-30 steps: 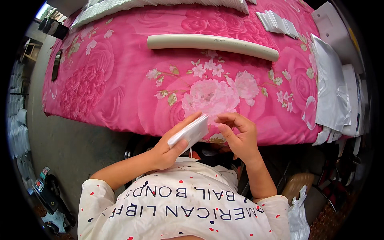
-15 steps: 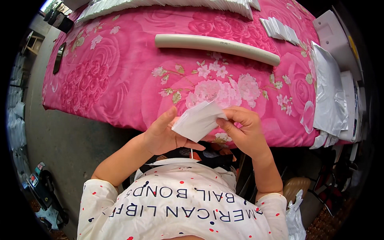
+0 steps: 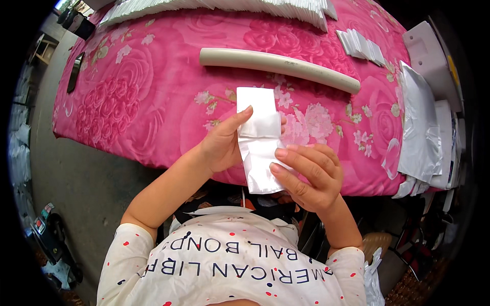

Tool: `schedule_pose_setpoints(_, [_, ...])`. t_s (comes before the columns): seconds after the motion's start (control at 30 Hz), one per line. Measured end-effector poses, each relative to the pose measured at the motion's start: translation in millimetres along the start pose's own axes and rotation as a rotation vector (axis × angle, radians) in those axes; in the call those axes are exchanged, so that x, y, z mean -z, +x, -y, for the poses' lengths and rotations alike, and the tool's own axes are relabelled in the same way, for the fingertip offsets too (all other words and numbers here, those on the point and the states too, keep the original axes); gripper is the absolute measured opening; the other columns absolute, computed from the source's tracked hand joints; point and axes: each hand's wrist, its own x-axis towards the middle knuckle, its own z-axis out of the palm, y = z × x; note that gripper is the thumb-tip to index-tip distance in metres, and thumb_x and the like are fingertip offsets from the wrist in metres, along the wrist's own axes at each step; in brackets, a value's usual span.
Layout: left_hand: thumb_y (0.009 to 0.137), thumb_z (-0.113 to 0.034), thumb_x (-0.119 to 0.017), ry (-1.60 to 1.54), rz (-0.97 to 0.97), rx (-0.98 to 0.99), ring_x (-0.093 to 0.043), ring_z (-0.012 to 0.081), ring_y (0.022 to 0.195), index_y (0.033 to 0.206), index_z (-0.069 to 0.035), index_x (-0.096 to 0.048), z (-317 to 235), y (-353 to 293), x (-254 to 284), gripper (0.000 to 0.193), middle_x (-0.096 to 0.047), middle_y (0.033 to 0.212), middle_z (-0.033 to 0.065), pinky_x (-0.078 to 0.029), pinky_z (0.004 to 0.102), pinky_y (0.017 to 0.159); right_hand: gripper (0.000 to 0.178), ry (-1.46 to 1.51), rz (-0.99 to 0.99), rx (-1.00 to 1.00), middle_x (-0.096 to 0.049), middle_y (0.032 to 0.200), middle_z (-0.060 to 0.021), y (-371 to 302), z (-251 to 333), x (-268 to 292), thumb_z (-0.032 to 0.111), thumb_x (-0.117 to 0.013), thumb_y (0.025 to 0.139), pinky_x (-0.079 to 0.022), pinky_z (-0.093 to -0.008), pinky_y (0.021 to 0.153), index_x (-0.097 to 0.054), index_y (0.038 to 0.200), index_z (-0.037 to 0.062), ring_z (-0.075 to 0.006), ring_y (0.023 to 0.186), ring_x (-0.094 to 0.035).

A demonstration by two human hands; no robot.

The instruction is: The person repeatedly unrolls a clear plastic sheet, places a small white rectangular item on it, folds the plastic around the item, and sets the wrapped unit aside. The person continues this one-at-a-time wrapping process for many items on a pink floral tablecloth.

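A long white folded sheet (image 3: pixel 262 135), thin and slightly shiny, hangs above the near edge of the table with a crease across its middle. Whether it is paper or plastic I cannot tell. My left hand (image 3: pixel 224 138) grips its upper half, thumb on top and fingers mostly hidden behind. At the lower right edge, my right hand (image 3: pixel 312 176) has thumb and fingertips closed on the sheet. Beyond both hands a cream-coloured tube (image 3: pixel 280 65) lies across the pink flowered tablecloth (image 3: pixel 168 102).
Along the far edge runs a long row of white folded pieces (image 3: pixel 219 6); a smaller stack (image 3: pixel 360 47) sits far right. White plastic sheets (image 3: pixel 421 125) and a white foam box (image 3: pixel 431 58) stand at the right. A phone (image 3: pixel 75 72) and black container (image 3: pixel 75 23) are far left.
The folded sheet has opened out longer and turned upright. My left hand has moved up and forward with it, and my right hand has shifted down to its lower part.
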Motion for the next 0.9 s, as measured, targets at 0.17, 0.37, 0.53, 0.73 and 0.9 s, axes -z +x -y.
schedule_pose_setpoints(0.17, [0.088,-0.022,-0.059,0.599,-0.534,-0.485,-0.056,0.0233,0.106,0.133,0.0,-0.036,-15.2,22.7,26.3,0.055,-0.055,0.119,0.0132,-0.042,0.0312,0.094,0.021,-0.071,0.234,-0.049,-0.062,0.108,-0.0035,-33.3,-0.5,-14.3,0.012,-0.065,0.074,-0.044,-0.0324,0.081,-0.066,0.095,0.0098,-0.0182,0.097,-0.058])
schedule_pose_setpoints(0.37, [0.078,-0.009,-0.067,1.604,-0.487,-0.876,-0.055,0.0263,0.106,0.118,-0.003,-0.053,-7.0,-20.0,26.5,0.043,-0.058,0.114,0.0124,-0.044,0.0324,0.09,0.035,0.173,0.23,-0.368,-0.061,0.105,-0.0074,-68.9,-4.4,-17.8,0.001,-0.065,0.065,-0.046,-0.0361,0.075,-0.062,0.1,0.0058,-0.0237,0.088,-0.059])
schedule_pose_setpoints(0.53, [0.071,-0.01,-0.07,1.896,-0.017,-0.805,-0.054,0.0276,0.105,0.106,-0.005,-0.062,10.5,-25.1,19.6,0.036,-0.058,0.115,0.0098,-0.045,0.0358,0.089,0.036,0.152,0.153,-0.485,-0.062,0.098,-0.0071,-74.4,-1.7,-14.7,0.001,-0.066,0.062,-0.046,-0.0357,0.07,-0.063,0.097,0.0058,-0.0247,0.083,-0.059])
schedule_pose_setpoints(0.73, [0.07,-0.018,-0.073,2.0,0.305,-0.824,-0.056,0.0263,0.102,0.103,-0.008,-0.062,24.7,-18.2,23.1,0.036,-0.058,0.115,0.0073,-0.046,0.0394,0.087,0.03,0.201,0.103,-0.521,-0.063,0.095,-0.0058,-81.8,11.4,-26.1,0.002,-0.068,0.062,-0.046,-0.0346,0.07,-0.064,0.092,0.0061,-0.0237,0.082,-0.059])
schedule_pose_setpoints(0.9, [0.071,-0.018,-0.07,1.96,0.291,-0.809,-0.056,0.0255,0.1,0.097,-0.005,-0.062,28.2,-14.9,24.4,0.031,-0.057,0.113,0.0078,-0.046,0.0392,0.087,0.029,0.195,0.087,-0.536,-0.063,0.096,-0.0056,-83.2,17.5,-32.2,0.004,-0.07,0.062,-0.046,-0.0346,0.072,-0.065,0.091,0.0064,-0.0243,0.083,-0.058])
